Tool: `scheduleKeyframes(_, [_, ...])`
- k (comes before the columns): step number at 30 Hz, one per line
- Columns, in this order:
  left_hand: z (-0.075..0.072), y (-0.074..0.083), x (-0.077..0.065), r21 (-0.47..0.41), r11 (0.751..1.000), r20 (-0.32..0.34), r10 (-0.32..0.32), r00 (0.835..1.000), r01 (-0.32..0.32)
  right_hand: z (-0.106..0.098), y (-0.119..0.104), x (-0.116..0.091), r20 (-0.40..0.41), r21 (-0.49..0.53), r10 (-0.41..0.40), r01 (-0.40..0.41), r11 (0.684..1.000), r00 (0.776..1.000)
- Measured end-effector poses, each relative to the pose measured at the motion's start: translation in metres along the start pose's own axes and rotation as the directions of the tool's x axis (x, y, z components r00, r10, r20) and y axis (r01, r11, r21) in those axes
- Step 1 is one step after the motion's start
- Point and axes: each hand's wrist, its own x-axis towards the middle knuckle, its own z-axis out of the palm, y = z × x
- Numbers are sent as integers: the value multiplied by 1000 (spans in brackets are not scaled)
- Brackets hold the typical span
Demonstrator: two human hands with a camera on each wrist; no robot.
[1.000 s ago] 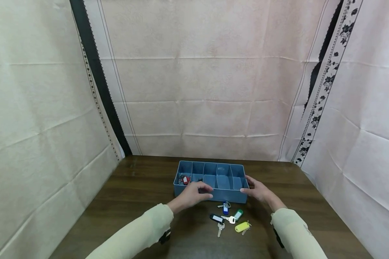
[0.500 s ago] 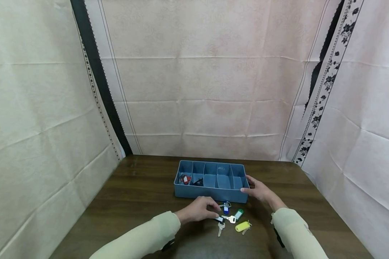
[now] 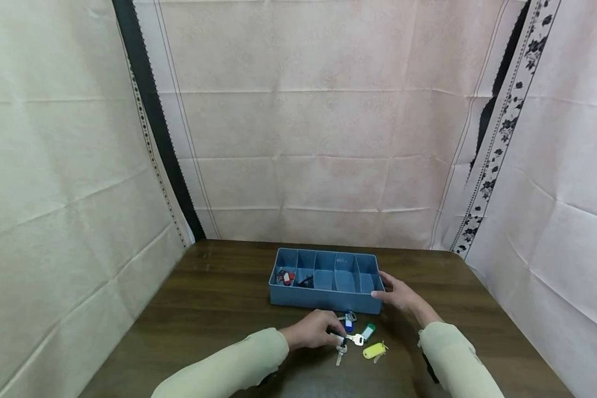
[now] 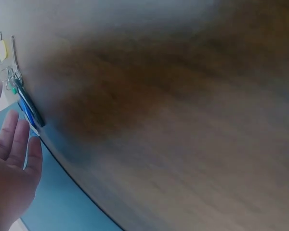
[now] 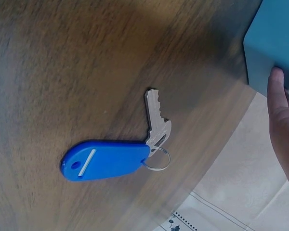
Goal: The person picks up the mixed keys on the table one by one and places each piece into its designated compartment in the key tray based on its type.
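Brown wood-grain table (image 3: 219,287) under a blue divided box (image 3: 323,300) and several tagged keys (image 3: 358,339).

I can read no words or numbers on the oblong blue plastic key tag (image 5: 108,161), the rounded yellow plastic key tag (image 3: 375,350) or the blue compartmented box (image 3: 323,300).

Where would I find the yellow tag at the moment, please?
In the head view, the yellow tag lies on the table, right of the left hand and just nearer than the green tag, with the box beyond them.
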Motion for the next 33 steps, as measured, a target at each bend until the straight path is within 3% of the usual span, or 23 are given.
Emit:
scheduleKeyframes(8, [1,9,5,131,989,41,64,997,-69,0,3,4,13,31,-1,1,1000,1000])
scheduleKeyframes(15, [3,7,9,196,974,64,106,992,-117,1,2,1,17,58,3,-4,998,1000])
scheduleKeyframes(33, [6,-2,15,262,959,78,94,993,-111,-1,0,3,15,60,8,-9,998,1000])
